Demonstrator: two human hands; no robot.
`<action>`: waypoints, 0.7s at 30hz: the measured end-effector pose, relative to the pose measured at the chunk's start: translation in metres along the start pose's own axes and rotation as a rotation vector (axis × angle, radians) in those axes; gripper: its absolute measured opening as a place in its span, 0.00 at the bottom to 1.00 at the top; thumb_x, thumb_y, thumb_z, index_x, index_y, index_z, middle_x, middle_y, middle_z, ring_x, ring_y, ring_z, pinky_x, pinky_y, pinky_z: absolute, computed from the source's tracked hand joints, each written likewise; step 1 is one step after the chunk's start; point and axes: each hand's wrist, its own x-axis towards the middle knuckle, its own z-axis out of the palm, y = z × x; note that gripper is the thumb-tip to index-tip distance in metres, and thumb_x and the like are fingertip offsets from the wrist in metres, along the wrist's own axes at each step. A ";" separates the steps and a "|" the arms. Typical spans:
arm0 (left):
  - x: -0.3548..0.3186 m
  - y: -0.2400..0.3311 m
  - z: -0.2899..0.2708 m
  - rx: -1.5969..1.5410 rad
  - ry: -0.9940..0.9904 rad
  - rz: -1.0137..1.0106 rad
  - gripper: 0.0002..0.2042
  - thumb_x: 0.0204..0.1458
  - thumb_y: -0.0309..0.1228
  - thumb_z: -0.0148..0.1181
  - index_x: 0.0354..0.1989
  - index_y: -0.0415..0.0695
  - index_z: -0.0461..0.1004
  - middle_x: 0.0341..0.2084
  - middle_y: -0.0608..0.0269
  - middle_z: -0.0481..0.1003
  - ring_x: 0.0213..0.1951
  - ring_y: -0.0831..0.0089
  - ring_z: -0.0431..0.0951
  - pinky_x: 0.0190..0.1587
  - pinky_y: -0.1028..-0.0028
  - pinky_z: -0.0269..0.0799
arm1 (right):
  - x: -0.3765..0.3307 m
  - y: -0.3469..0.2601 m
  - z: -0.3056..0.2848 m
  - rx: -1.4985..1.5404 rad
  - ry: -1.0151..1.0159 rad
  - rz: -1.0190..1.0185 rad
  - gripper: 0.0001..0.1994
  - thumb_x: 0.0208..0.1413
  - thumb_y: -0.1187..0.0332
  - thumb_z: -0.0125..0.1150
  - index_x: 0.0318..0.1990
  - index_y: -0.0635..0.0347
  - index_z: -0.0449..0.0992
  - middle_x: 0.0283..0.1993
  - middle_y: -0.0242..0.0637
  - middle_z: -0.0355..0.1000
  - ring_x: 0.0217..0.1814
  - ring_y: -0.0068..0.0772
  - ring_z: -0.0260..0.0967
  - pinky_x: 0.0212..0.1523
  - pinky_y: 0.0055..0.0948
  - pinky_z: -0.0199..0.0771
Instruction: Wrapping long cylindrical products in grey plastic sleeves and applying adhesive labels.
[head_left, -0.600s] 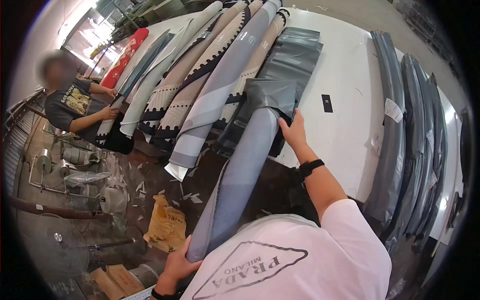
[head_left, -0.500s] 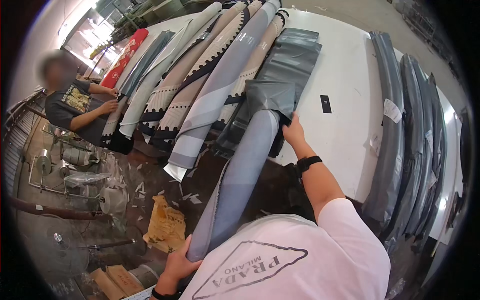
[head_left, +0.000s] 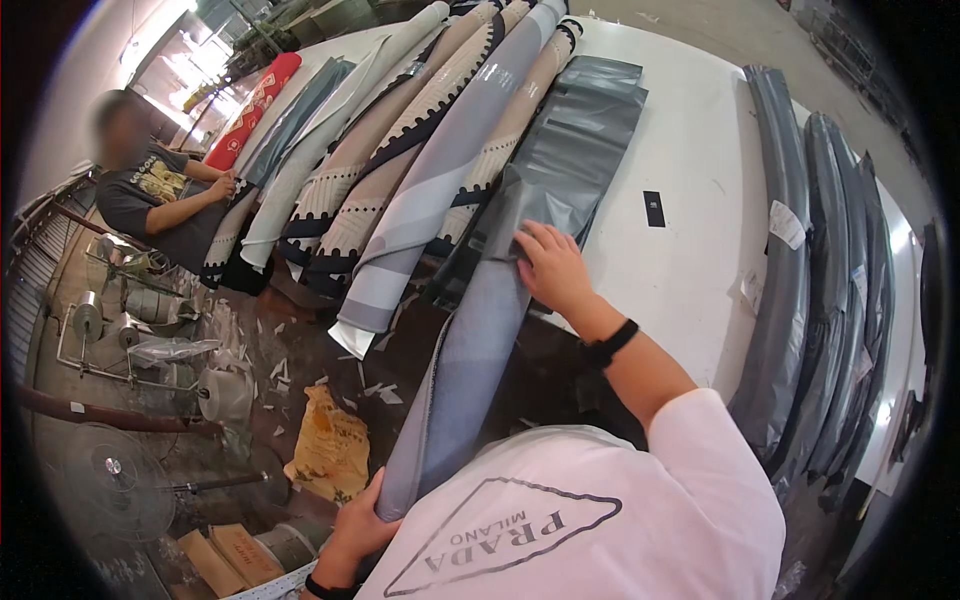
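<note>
Clutching the lower end of the blue-grey roll (head_left: 468, 350) in the left-hand grip (head_left: 358, 532), with thumb and palm curled about it. Resting the right-hand grip (head_left: 556, 266) over the edge of the dark plastic sleeve (head_left: 588, 130), at the roll's upper end; impossible to tell whether pinching or merely pressing, with the palm hidden. Slanting the roll from beside the body up to the white table (head_left: 690, 310), with its far end out of sight under the plastic.

Apparently at the step of working the sleeve's mouth over the roll. For the next move, probably calling for firm support below and an even pull on the plastic, without letting its edge snag or ride back.

Compared with half a second ago: right-hand contact shifted leftward, from the side of the mouth to on top; plastic flap no longer raised above the roll's end, but laid flatter along it; at the lower end, hardly any change.
</note>
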 end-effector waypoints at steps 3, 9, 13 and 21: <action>0.001 0.000 0.003 0.012 0.033 0.013 0.42 0.32 0.47 0.65 0.57 0.41 0.56 0.38 0.43 0.71 0.41 0.57 0.73 0.41 0.69 0.68 | 0.017 -0.010 0.012 -0.067 -0.162 -0.078 0.08 0.42 0.68 0.54 0.32 0.57 0.72 0.46 0.31 0.67 0.52 0.30 0.60 0.52 0.34 0.56; 0.002 -0.019 0.014 -0.050 0.040 0.067 0.41 0.32 0.47 0.65 0.57 0.42 0.57 0.37 0.44 0.72 0.40 0.56 0.74 0.41 0.68 0.69 | -0.026 -0.033 0.009 0.065 -0.137 -0.216 0.12 0.40 0.73 0.51 0.36 0.57 0.72 0.49 0.34 0.66 0.54 0.32 0.59 0.55 0.35 0.54; 0.009 -0.014 0.013 -0.040 0.006 0.066 0.42 0.33 0.47 0.65 0.58 0.43 0.55 0.38 0.43 0.71 0.41 0.55 0.73 0.42 0.68 0.68 | -0.085 -0.005 0.029 0.123 0.028 0.518 0.14 0.43 0.75 0.50 0.41 0.61 0.71 0.49 0.47 0.64 0.53 0.40 0.60 0.52 0.40 0.58; 0.053 -0.011 0.003 -0.355 -0.154 0.112 0.40 0.36 0.39 0.65 0.59 0.43 0.54 0.44 0.51 0.70 0.46 0.68 0.70 0.48 0.74 0.63 | -0.086 -0.059 -0.012 1.014 -1.298 0.750 0.12 0.51 0.69 0.48 0.41 0.65 0.72 0.32 0.41 0.73 0.34 0.32 0.71 0.34 0.27 0.71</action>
